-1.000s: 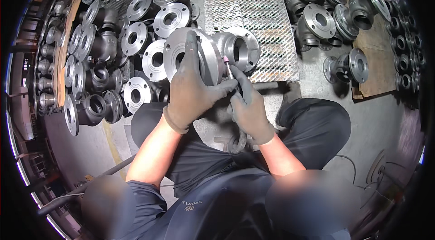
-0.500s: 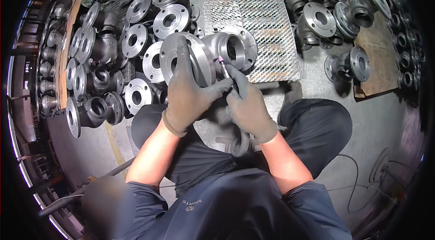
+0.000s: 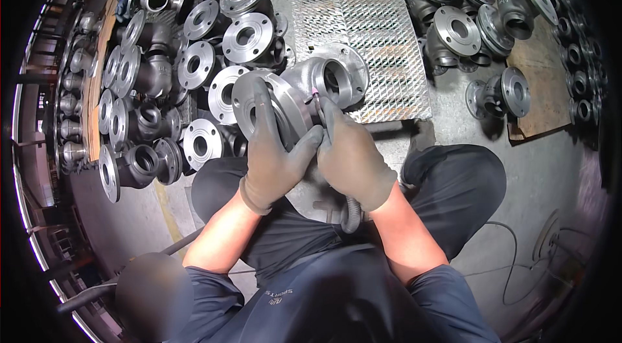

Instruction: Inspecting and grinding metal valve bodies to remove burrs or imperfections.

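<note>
A grey metal valve body (image 3: 299,80) with round flanges and a wide neck opening lies on the near end of a metal grating. My left hand (image 3: 273,165), in a grey-brown glove, grips its near-left flange, fingers laid up the flange face and thumb toward the right hand. My gloved right hand (image 3: 355,161) is closed around a slim hand grinder, mostly hidden by the fingers. The grinder's small pink grinding stone (image 3: 315,92) is at the body's surface, just left of the neck opening. Below the right hand hangs a ribbed hose (image 3: 351,215).
The textured metal grating (image 3: 353,12) stretches away in front of me. Several flanged valve bodies (image 3: 247,37) crowd the left, with more (image 3: 457,31) at the right. A single one (image 3: 499,95) stands beside a brown board (image 3: 541,106). Thin cables (image 3: 513,246) run over the floor at lower right.
The valve body has tipped slightly, its left flange lower and nearer me. Both hands have come down a little, and the right hand has rolled over the grinder, hiding more of it.
</note>
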`<state>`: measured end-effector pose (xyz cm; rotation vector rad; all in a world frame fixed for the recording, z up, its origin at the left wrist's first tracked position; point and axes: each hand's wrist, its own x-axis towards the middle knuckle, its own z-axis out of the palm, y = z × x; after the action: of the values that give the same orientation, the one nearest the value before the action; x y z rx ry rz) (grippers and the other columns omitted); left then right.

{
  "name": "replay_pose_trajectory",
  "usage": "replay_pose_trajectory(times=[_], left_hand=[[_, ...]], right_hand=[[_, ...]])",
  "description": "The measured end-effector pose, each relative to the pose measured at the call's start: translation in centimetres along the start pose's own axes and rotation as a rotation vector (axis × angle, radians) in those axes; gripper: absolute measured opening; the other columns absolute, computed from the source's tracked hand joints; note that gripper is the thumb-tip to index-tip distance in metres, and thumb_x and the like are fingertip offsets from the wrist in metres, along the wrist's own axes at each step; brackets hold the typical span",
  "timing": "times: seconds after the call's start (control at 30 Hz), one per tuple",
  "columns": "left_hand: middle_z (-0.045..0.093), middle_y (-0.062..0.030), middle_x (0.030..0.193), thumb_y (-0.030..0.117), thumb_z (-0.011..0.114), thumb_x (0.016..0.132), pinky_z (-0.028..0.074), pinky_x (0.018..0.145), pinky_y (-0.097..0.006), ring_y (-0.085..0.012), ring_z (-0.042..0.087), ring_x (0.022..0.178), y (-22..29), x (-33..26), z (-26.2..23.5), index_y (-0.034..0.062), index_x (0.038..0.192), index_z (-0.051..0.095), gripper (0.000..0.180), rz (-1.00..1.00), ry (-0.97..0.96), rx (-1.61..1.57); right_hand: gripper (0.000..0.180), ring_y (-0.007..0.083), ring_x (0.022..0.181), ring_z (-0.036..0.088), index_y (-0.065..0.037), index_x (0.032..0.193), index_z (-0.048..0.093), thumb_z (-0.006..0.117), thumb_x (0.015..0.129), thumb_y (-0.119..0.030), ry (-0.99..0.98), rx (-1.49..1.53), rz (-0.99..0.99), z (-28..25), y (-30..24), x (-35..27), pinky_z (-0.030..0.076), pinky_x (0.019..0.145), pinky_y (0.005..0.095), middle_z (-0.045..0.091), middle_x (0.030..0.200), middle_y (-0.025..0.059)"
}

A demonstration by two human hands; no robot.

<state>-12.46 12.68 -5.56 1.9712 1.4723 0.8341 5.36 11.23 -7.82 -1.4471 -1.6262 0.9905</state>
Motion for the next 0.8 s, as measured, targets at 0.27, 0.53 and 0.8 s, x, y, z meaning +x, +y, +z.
replay_pose_trajectory(times=[0.27,0.53,0.8], left_hand=[[0.032,-0.04,0.179,0.02,0.084,0.1,0.016,0.139,-0.053,-0.0511,0.031,0.168,0.4,-1.0,-0.2,-0.0184,0.175,0.016,0.108,0.008,-0.007,0.015],[0.037,-0.0429,0.174,0.013,0.079,0.103,0.019,0.137,-0.054,-0.0521,0.037,0.163,0.2,-1.4,0.2,-0.0196,0.174,0.017,0.1,-0.062,-0.022,-0.24],[0.036,-0.0468,0.172,0.014,0.082,0.102,0.017,0.138,-0.059,-0.0558,0.034,0.164,0.3,-1.7,0.4,-0.0208,0.173,0.016,0.103,0.049,0.019,0.016]], right_hand=[[0.068,0.0534,0.102,0.076,0.013,0.164,0.044,0.061,0.1,0.0,-0.069,-0.022,0.06,-0.5,-0.9,-0.1,0.062,0.092,0.0578,0.075,0.111,0.0381],[0.06,0.0548,0.101,0.074,0.016,0.156,0.049,0.06,0.099,0.002,-0.02,0.028,-0.032,0.3,0.1,-1.5,0.06,0.09,0.0593,0.075,0.107,0.0388],[0.057,0.0531,0.098,0.075,0.016,0.153,0.052,0.058,0.098,0.003,-0.013,-0.023,0.014,-0.2,-0.8,-0.8,0.059,0.089,0.0591,0.076,0.101,0.036]])
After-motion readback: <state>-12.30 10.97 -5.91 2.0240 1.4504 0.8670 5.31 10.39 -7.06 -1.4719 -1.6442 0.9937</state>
